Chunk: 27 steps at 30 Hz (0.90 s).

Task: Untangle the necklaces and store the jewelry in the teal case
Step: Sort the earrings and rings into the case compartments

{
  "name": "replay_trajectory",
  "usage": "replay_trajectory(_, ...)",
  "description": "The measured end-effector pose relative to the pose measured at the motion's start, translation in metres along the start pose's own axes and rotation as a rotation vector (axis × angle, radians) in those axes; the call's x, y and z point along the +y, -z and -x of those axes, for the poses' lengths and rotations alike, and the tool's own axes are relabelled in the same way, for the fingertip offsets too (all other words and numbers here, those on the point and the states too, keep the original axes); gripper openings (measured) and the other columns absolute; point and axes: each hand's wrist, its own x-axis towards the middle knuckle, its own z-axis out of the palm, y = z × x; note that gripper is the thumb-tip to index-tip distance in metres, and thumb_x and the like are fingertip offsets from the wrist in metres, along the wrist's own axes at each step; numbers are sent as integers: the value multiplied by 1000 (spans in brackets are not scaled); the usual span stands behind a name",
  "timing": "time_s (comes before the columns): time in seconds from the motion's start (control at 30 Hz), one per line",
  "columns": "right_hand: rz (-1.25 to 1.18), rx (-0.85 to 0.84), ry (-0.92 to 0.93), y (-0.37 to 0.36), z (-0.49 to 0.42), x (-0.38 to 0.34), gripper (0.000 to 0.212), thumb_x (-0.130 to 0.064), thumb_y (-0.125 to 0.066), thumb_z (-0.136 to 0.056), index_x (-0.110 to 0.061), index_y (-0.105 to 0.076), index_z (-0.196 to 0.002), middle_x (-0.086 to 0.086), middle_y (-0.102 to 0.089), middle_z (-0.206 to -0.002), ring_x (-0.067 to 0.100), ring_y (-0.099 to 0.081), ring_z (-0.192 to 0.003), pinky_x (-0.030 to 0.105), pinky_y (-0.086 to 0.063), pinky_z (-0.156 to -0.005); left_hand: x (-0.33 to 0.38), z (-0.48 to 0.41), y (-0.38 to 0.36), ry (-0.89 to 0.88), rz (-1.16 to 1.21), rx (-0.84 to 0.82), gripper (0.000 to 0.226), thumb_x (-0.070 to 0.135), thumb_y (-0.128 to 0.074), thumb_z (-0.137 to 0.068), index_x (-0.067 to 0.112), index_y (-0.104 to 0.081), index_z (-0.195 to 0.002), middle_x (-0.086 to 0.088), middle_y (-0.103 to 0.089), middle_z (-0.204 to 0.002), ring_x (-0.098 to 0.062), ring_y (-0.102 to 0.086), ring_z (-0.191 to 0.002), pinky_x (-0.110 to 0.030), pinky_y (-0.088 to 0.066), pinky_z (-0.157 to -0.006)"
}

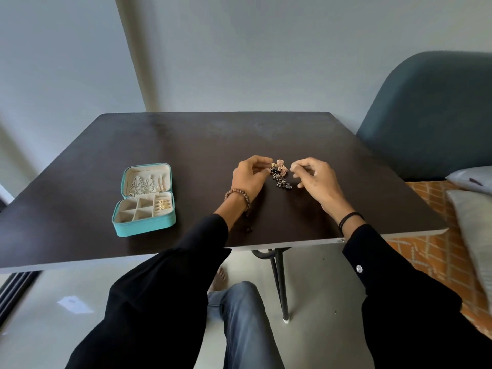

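Note:
A small heap of tangled jewelry (281, 173), with rose-gold beaded pieces on top and dark pieces below, lies on the dark table (186, 145). My left hand (249, 175) sits just left of the heap, its curled fingertips pinching a piece at the heap's edge. My right hand (314, 177) is just right of it, thumb and forefinger pinched together near the rose-gold pieces; whether they hold a chain is too small to tell. The teal case (145, 199) lies open at the left, with chains in its lid and gold pieces in one slot.
The table's near edge (292, 245) runs under my forearms. A blue-grey chair back (431, 113) stands at the right, with pillows (471, 209) and an orange patterned cover beside it. A black table leg (281, 283) and my knee are below.

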Motion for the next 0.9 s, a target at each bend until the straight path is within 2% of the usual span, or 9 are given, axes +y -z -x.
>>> replay_trajectory(0.13, -12, -12, 88, 7, 14, -10, 11, -21, -63, -99, -17, -73, -100, -1, -76, -89, 12, -74, -73, 25, -59, -72, 13, 15, 2, -146, -86, -36, 27, 4, -63, -93, 11, -69, -119, 3, -71, -108, -3, -64, -97, 0, -45, -86)
replay_trajectory(0.23, -43, -55, 134, 9, 28, -24, 14, -20, -63, -101, -12, -73, -106, 0, -77, -89, 7, -75, -76, 18, -57, -76, 24, 24, 6, -193, -135, -76, 29, 13, -68, -92, 14, -69, -122, 2, -72, -112, -3, -64, -96, 2, -44, -79)
replay_trajectory(0.33, -55, -114, 167, 8, 43, -36, 22, -24, -64, -101, -9, -72, -115, 0, -78, -93, 6, -76, -85, 27, -61, -87, 31, 37, 14, -240, -175, -74, 24, 12, -71, -90, 12, -73, -114, 3, -73, -103, 2, -65, -85, 2, -45, -75)
replay_trajectory(0.4, -57, -127, 176, 6, 52, -42, 24, -25, -66, -100, -9, -73, -117, -2, -79, -94, 5, -76, -86, 31, -61, -90, 32, 46, 19, -246, -163, -45, 19, 11, -74, -88, 12, -75, -107, 5, -74, -96, 6, -65, -79, -1, -47, -75)
replay_trajectory(0.53, -152, -157, 209, 2, 72, -57, 19, -24, -71, -97, -11, -76, -110, -1, -79, -94, 7, -77, -87, 31, -59, -93, 31, 63, 36, -216, -102, 24, 15, 11, -79, -83, 12, -76, -98, 5, -74, -88, -3, -71, -81, -15, -56, -79)
replay_trajectory(0.7, -243, -279, 231, -7, 90, -73, 26, -20, -77, -92, -13, -75, -117, -3, -78, -105, 6, -73, -102, 23, -55, -97, 26, 85, 62, -235, -14, 113, 18, 9, -80, -81, 12, -74, -97, 4, -74, -90, -5, -72, -84, -20, -58, -82)
replay_trajectory(0.9, -353, -369, 252, -28, 103, -91, 37, -4, -79, -87, -4, -70, -122, 6, -77, -107, 12, -74, -101, 19, -55, -92, 15, 112, 89, -235, 142, 192, 23, 12, -81, -81, 8, -71, -100, -2, -75, -94, -13, -73, -87, -26, -59, -83)
